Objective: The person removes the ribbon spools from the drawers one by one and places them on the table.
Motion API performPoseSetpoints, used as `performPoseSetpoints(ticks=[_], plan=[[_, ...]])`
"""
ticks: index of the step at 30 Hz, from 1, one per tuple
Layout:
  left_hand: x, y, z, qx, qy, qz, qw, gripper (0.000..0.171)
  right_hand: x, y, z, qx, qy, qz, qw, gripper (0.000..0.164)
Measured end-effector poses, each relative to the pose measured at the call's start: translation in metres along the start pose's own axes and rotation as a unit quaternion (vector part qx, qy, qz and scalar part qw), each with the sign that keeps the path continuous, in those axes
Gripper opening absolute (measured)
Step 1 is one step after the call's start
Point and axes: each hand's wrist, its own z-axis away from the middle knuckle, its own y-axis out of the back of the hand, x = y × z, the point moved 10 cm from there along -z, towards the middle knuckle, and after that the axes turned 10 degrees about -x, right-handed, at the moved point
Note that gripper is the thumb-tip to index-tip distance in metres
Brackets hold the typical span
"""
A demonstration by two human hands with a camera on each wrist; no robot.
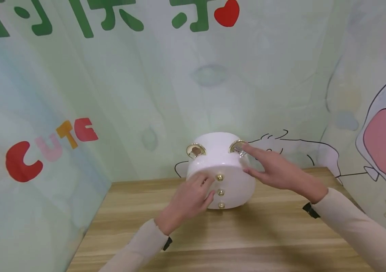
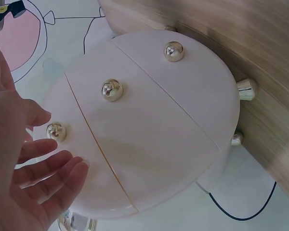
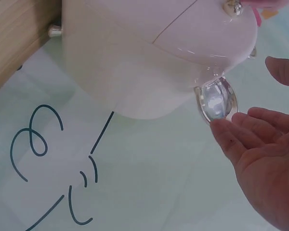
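Observation:
A glossy white, round-fronted little chest [image 1: 237, 185] stands on the table, with seams across its front like drawers. Three gold ball knobs [image 1: 220, 192] run down its middle, and two gold-rimmed, mirror-like ears [image 1: 196, 150] rise from its top. My left hand [image 1: 191, 194] is in front of the chest's left side, fingers loosely bent. In the left wrist view its thumb and fingers lie around the top knob [image 2: 56, 131] without pinching it. My right hand [image 1: 277, 168] reaches to the right ear [image 3: 216, 101], fingertips right at its rim and fingers extended.
The wood-grain table [image 1: 165, 249] runs up to a pale green printed backdrop [image 1: 145, 94] close behind the chest. Another printed sheet [image 1: 26, 211] borders the left side. Small gold feet [image 2: 247, 89] hold up the chest's base.

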Motion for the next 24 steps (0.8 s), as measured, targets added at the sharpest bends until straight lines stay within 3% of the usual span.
performPoseSetpoints(ticks=[5,15,24], plan=[[0.006,0.000,-0.005,0.008,-0.007,-0.008,0.9999,0.031,-0.014,-0.001,-0.002,0.006,0.050,0.014,0.999,0.067],[0.007,0.000,-0.016,0.006,-0.004,-0.019,0.9998,0.028,-0.022,-0.022,-0.014,-0.076,0.064,0.045,0.994,0.070],[0.014,0.001,-0.022,0.017,-0.010,-0.032,0.9993,0.021,-0.023,-0.029,-0.018,-0.104,0.091,0.065,0.988,0.058]])
